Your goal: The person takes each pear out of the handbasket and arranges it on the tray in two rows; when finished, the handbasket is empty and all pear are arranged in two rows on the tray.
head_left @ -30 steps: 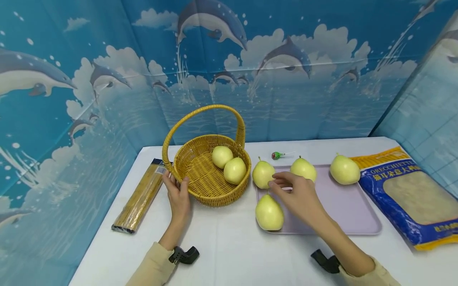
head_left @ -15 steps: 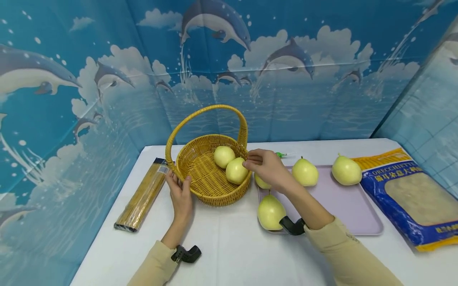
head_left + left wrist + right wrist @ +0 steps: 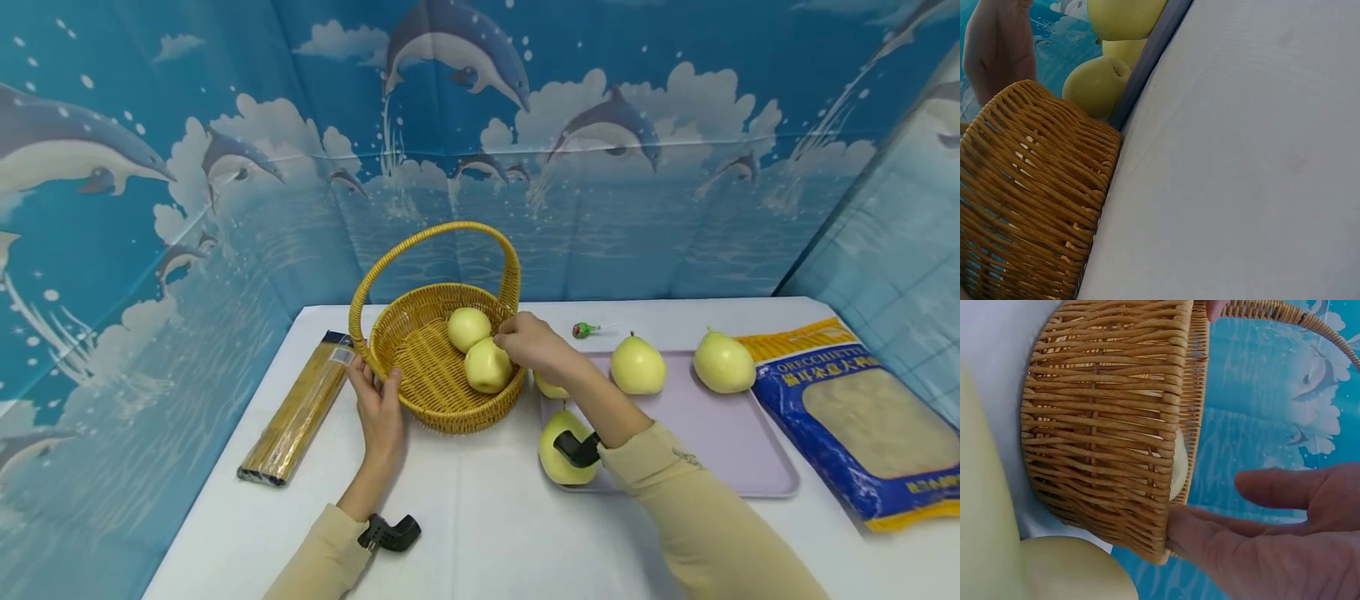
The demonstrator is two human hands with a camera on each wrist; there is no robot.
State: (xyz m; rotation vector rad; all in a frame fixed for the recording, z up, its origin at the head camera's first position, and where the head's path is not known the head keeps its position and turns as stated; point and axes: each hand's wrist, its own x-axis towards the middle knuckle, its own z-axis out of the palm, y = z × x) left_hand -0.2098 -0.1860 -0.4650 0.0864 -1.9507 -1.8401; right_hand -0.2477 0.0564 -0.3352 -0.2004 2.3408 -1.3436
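In the head view a yellow wicker basket [image 3: 442, 417] with a tall handle holds two pale green pears, one behind [image 3: 468, 329] and one nearer [image 3: 487, 367]. My left hand [image 3: 381, 417] grips its left rim, the thumb over the edge. Reaching over the right rim, my right hand [image 3: 534, 342] is at the nearer pear. The right wrist view shows this hand's thumb [image 3: 1272, 487] apart from the fingers, which go inside the rim; their tips are partly hidden. Pears on the lilac tray [image 3: 720, 442] include one in front [image 3: 566, 462] and one half hidden [image 3: 551, 385] behind my right wrist.
Two more pears, one central [image 3: 637, 364] and one at right [image 3: 723, 362], sit along the tray's back edge. A lollipop [image 3: 585, 330] lies behind. The orecchiette bag [image 3: 862, 417] is at far right, a pack of brown sticks [image 3: 303, 408] at left.
My right hand has moved left from above the tray to the basket's right rim. The nearer pear in the basket has shifted slightly left and forward. My left hand stays on the rim.
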